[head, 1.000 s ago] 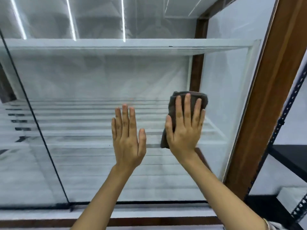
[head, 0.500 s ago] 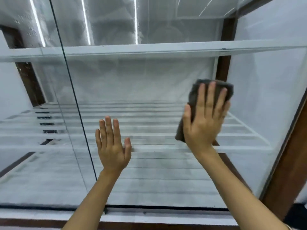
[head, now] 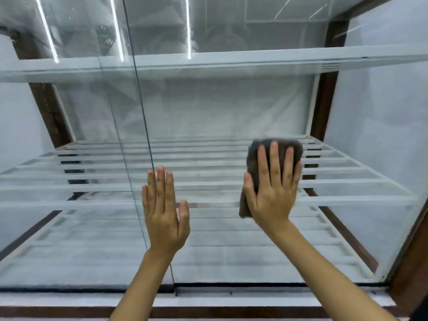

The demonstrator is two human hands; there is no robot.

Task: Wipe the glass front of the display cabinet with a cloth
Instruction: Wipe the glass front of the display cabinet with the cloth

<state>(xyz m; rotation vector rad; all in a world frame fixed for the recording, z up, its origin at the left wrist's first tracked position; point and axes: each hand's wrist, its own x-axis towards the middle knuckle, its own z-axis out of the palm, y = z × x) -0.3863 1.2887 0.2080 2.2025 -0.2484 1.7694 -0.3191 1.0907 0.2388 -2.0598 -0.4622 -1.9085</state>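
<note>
The cabinet's glass front (head: 220, 107) fills the view, streaked and hazy. A dark brown folded cloth (head: 253, 156) lies flat against the right pane, pressed there by my right hand (head: 272, 188) with its fingers spread over it. My left hand (head: 163, 209) rests open and flat on the glass to the left, just right of the dark vertical seam (head: 141, 126) between the two panes. It holds nothing.
Behind the glass are white slatted shelves (head: 208, 202) and an upper shelf (head: 231, 61). A brown wooden frame (head: 407, 274) borders the cabinet at right and along the bottom sill (head: 69, 310). Ceiling light strips reflect in the upper glass.
The view has swung left, so the pane seam now sits near centre. My right hand with the cloth has slid leftward and down on the glass; the left hand stays flat.
</note>
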